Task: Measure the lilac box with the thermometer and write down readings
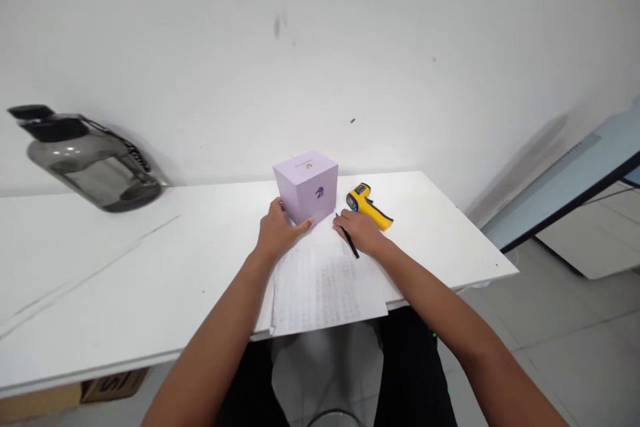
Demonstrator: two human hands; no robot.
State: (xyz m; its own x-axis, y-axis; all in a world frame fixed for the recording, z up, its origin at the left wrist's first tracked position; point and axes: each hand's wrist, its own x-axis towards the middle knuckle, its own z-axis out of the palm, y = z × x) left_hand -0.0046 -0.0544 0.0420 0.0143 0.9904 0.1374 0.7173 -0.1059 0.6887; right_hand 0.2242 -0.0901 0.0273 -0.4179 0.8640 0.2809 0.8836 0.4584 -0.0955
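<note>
A lilac box (pixel 307 190) with a dark blue logo on its front stands on the white table. My left hand (pixel 281 230) is wrapped round its lower left corner, thumb against the front face. In my right hand (pixel 361 228) is a slim black pen (pixel 351 244), held near the box's lower right corner. Sheets of paper (pixel 320 287) covered in faint writing lie in front of the box and jut over the table's front edge. Right behind my right hand, a yellow infrared thermometer (pixel 379 216) lies on its side, partly covered by the hand.
A large grey see-through bottle (pixel 95 167) with a black lid stands at the left, near the wall. The white table (pixel 210 273) ends on the right, beside a leaning pale blue panel (pixel 565 180). Cardboard (pixel 113 385) shows under the table.
</note>
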